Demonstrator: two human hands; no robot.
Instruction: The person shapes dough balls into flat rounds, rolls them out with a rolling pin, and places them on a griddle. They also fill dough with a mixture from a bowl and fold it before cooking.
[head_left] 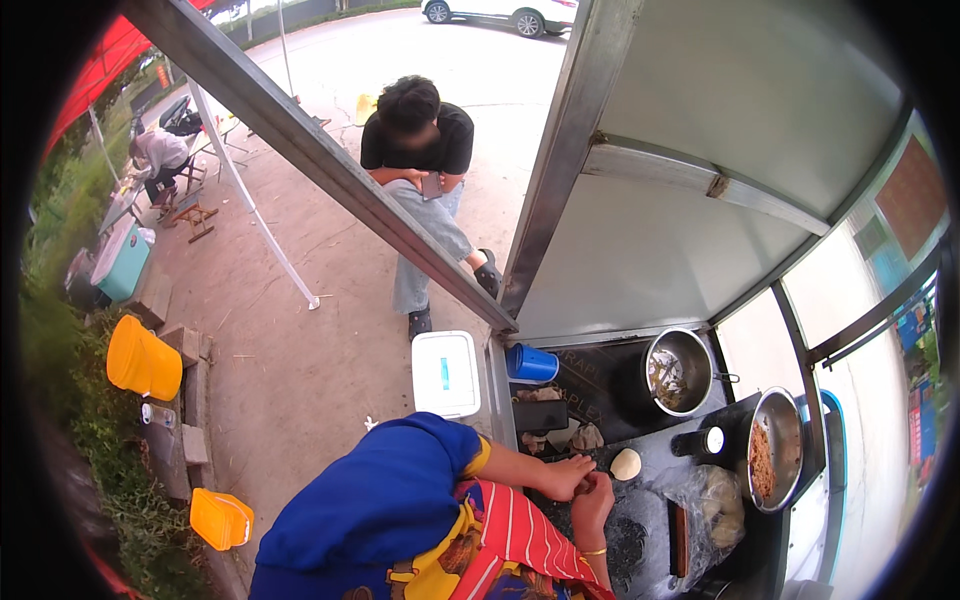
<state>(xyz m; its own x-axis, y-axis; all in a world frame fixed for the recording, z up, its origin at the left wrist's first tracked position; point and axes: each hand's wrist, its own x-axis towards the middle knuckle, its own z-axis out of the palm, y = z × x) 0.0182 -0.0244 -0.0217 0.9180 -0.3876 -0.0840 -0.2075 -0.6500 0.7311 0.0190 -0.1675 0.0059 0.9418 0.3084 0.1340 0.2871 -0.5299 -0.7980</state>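
Cream-white and flat, a dough round [626, 464] lies on the worktop [640, 505], in from the left edge and about midway between the far and near edges. It sits just beyond your fingertips, to their right; a narrow gap seems to separate them. Your left hand [566, 478] and right hand [592, 502] meet between the round and the worktop's left edge, fingers bent inward against each other. Whether they pinch a small piece of something or only touch, you cannot tell from this angle.

Judging by its look, the round should be light, soft and limp, likely to stretch or tear under a hard pinch and perhaps tacky where flour is thin. Slip your flat fingers under its rim from opposite sides, supporting the middle, rather than plucking at one edge.

Toward the worktop's near right corner, a clear plastic bag [692, 482] holds pale lumps, with a brown bar [679, 540] beside it. A steel bowl [787, 425] of brown, crumbly filling stands at the right edge, a dark cylinder with a white top [697, 441] just to its left. Toward the far right corner is a steel pot [703, 368]; a blue cup [532, 364] lies tipped by the far left corner.
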